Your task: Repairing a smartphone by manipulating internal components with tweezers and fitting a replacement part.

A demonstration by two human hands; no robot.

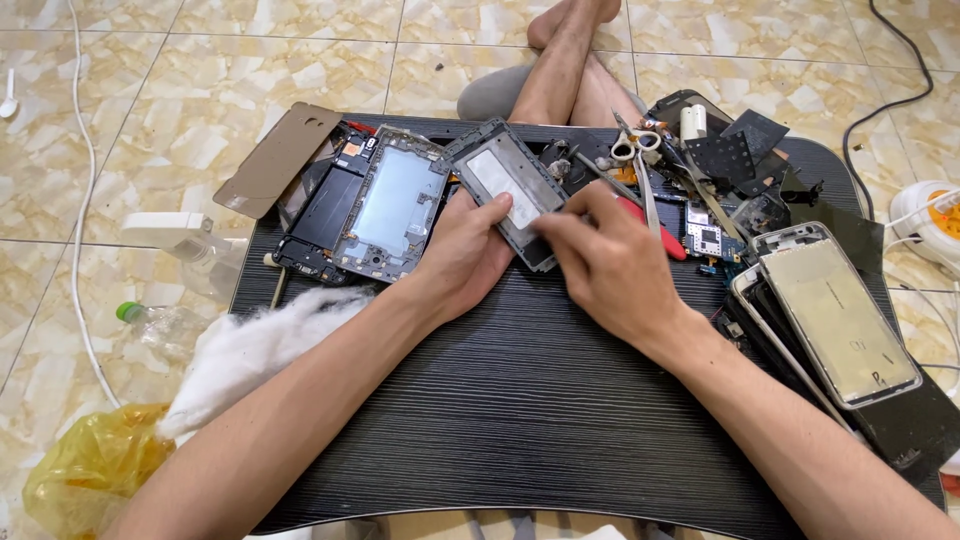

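Two hands on phone frame (508, 192), frame centre: your left hand (462, 255) grips it, right hand (603, 262) pinches its lower edge above black table (520, 400).

Glossy beige marble-patterned floor tiles (180, 110) beneath a low black wood-grain table (520, 400).

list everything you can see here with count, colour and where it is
phone frame: 1, grey, held in both hands
phone chassis: 1, grey with pale blue plate, table's left rear
back cover: 1, tan, table's left rear corner
phone housings: a stack, silver, right edge
scissors: 1, white handles, rear centre
cotton wad: 1, white, left edge
plastic bag: 1, yellow, floor at left
table: 1, black
left hand: grips frame
right hand: fingertips on frame
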